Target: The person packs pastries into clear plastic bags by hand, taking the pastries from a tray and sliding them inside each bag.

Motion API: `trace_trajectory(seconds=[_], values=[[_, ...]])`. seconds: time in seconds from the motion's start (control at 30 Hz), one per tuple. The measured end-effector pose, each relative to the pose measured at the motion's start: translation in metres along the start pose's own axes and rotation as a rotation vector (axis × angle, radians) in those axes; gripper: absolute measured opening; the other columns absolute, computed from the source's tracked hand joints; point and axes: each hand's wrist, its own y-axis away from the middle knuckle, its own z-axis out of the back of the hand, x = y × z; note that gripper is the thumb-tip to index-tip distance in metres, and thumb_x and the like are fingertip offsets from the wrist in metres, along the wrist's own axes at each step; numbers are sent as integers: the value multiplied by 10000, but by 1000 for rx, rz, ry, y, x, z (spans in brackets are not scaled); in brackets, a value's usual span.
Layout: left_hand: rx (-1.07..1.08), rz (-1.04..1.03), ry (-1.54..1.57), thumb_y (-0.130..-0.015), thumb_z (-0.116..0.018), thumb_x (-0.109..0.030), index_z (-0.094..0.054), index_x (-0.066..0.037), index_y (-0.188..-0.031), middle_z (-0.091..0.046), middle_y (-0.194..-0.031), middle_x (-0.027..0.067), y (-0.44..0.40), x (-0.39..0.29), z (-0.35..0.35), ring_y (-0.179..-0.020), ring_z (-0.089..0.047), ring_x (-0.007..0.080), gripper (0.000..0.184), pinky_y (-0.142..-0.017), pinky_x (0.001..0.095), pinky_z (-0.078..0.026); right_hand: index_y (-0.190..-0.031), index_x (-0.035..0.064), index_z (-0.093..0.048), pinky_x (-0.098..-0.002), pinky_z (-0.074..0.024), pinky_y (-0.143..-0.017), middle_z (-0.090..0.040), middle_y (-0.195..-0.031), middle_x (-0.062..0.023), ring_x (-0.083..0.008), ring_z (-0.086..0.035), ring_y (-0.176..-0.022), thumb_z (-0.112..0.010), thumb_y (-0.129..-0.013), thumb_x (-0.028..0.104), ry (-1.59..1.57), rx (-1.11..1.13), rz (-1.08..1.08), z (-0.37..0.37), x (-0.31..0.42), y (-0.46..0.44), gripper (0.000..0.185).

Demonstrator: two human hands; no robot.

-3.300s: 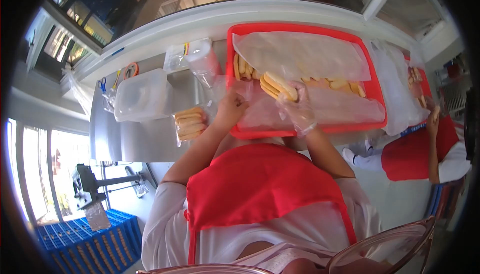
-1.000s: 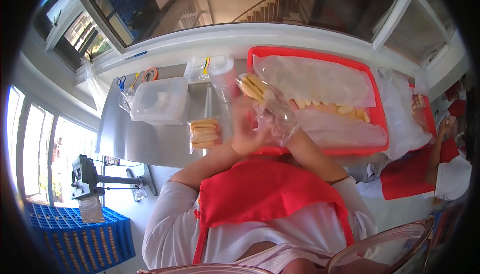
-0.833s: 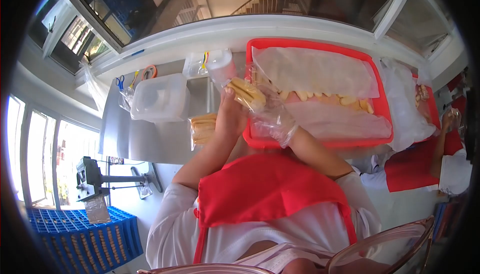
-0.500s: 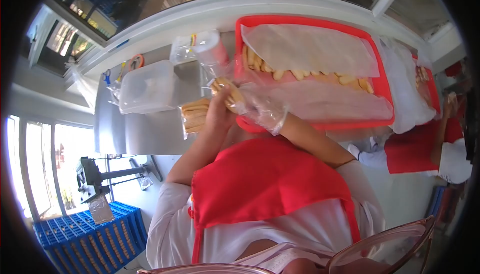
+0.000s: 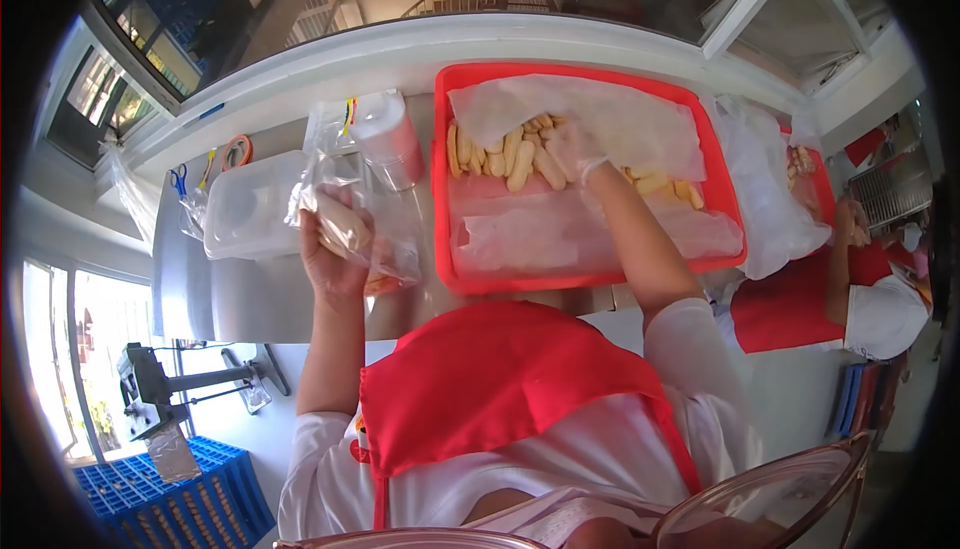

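My left hand (image 5: 335, 264) is closed around a clear plastic bag (image 5: 345, 224) with pale finger biscuits inside. Beneath the bag's lower end, part of another packet of biscuits (image 5: 380, 284) shows on the metal table. My right hand (image 5: 572, 152), in a clear plastic glove, reaches down among the loose finger biscuits (image 5: 515, 157) in the red tray (image 5: 440, 219). Its fingertips are blurred and partly hidden, so whether they grip a biscuit is unclear. White paper sheets (image 5: 620, 109) cover the biscuits at the far and near sides of the tray.
A translucent plastic box (image 5: 255, 204), a white-lidded jar (image 5: 390, 144), scissors (image 5: 178, 181) and a roll of orange tape (image 5: 236, 153) stand on the metal table (image 5: 270, 299). White plastic (image 5: 765, 189) lies right of the tray. A co-worker in red (image 5: 785, 299) is farther right.
My hands have moved apart. The right has gone from the packet into the red tray; the left now holds the bag alone, further left. My view has shifted slightly.
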Motion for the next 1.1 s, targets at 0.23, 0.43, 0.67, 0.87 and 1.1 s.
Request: trace_trajectory(seconds=[0.23, 0.43, 0.67, 0.87, 1.1], values=[[-35, -19, 74, -820, -548, -276, -528, -74, -1048, -547, -1053, 52, 1, -28, 12, -974, -517, 215, 305, -857, 386, -415, -1195, 118, -426, -337, -389, -893, -514, -1117, -156, -289, -489, -1046, -406, -851, 230, 775, 213, 217, -16, -25, 7, 362], [-21, 28, 60, -840, -518, -266, -532, -90, -1048, -552, -1065, 48, 0, -19, 22, -996, -523, 227, 274, -850, 402, -424, -1186, 143, -456, -338, -363, -932, -466, -1195, -123, -274, -431, -1119, -358, -869, 267, 745, -186, 370, -54, -88, -4, 354], [6, 66, 49, -851, -497, -279, -532, -105, -1059, -556, -1082, 33, -3, -19, 29, -1024, -526, 234, 272, -847, 425, -424, -1174, 138, -465, -339, -373, -915, -480, -1175, -123, -270, -444, -1104, -386, -858, 287, 530, -24, 167, -23, -61, 1, 358], [-25, 78, 56, -850, -498, -277, -532, -93, -1056, -553, -1083, 40, 0, -17, 24, -1027, -522, 235, 279, -851, 415, -413, -1163, 133, -473, -339, -381, -900, -492, -1159, -123, -267, -456, -1091, -410, -848, 304, 482, 14, 115, -23, -46, 11, 364], [21, 78, 8, -846, -503, -279, -510, -82, -1061, -537, -1070, 48, -3, -18, 32, -997, -520, 225, 292, -828, 407, -422, -1151, 127, -482, -340, -391, -883, -506, -1139, -123, -263, -469, -1076, -438, -837, 324, 632, 5, 214, -55, -37, 17, 373]])
